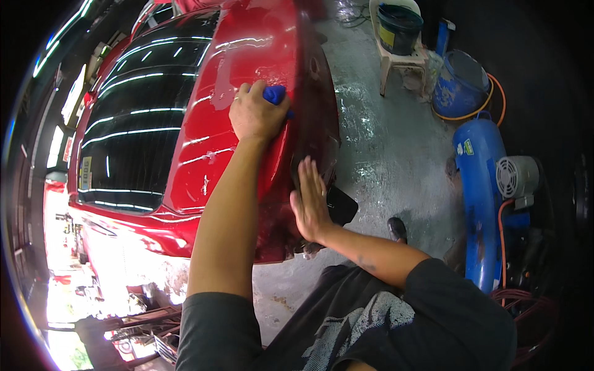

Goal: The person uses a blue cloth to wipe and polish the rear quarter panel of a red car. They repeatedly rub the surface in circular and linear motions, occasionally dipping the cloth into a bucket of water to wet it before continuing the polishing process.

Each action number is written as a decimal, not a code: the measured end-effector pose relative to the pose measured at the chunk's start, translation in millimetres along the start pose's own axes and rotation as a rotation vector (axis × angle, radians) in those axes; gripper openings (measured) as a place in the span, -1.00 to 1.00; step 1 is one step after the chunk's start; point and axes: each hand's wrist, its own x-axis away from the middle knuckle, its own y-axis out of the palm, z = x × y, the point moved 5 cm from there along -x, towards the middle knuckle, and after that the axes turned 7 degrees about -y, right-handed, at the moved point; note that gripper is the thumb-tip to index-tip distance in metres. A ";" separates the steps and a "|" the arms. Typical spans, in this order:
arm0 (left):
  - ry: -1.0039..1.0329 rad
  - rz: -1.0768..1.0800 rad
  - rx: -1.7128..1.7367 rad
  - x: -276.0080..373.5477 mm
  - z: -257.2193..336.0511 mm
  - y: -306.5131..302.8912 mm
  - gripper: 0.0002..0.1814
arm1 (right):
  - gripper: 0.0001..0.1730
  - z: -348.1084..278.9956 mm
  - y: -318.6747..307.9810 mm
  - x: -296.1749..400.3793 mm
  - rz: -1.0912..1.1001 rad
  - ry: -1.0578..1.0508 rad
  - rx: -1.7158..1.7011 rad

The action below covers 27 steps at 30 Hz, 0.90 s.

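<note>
A red car's trunk lid [190,153] lies before me, its glossy paint streaked with water or suds near the rear edge. On that lid my left hand [257,113] presses down, gripping a bunched blue cloth [274,94]; the fingers hide part of the cloth. Lower and to the right, my right hand [310,199] is held flat, fingers straight, against or very close to the shaded rear face [315,125] of the car. Nothing shows in it. Beyond the lid, the dark rear window [139,116] reflects rows of ceiling lights.
Right of the car runs a wet concrete floor [371,139]. A plastic chair [403,59] bears a dark bucket [400,30]. Nearby stand a worn blue drum [452,90] with an orange hose [503,99] and a blue air compressor tank [480,185]. A black plate-like part [342,206] juts from the car's rear.
</note>
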 end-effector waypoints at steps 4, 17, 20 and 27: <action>-0.020 0.004 -0.027 0.6 0.1 2.6 -0.45 | -0.17 24.7 -20.1 -58.4 0.033 -0.022 -0.071; -0.006 0.057 -0.060 0.3 -0.5 5.5 -0.46 | -0.16 -5.5 -15.4 -37.3 -0.023 -0.076 -0.224; -0.045 0.041 -0.049 0.3 0.1 4.9 -0.45 | -0.20 49.4 -29.9 -122.1 0.156 -0.002 -0.261; -0.035 0.047 -0.068 0.9 3.6 2.7 -0.44 | -0.13 15.4 -33.4 -90.8 0.019 0.071 -0.273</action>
